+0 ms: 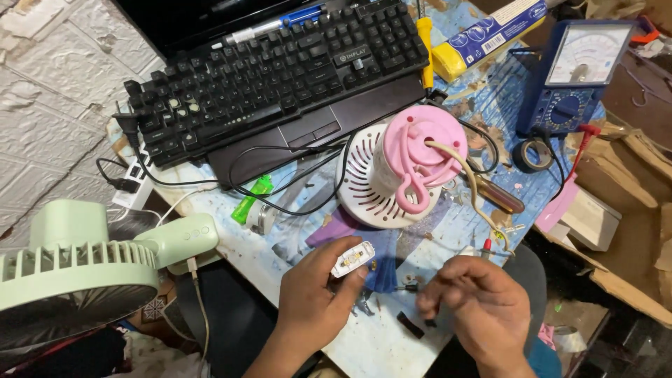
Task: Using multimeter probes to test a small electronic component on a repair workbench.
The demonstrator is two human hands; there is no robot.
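Head view: over a cluttered bench (392, 343), the person's left hand (311, 304) pinches a small white switch housing (353, 259) at the fingertips, near the pink-and-white appliance (402, 168). The right hand (476, 304) hovers loosely curled; whether it grips anything cannot be told. Holding the housing level should keep small parts from spilling.
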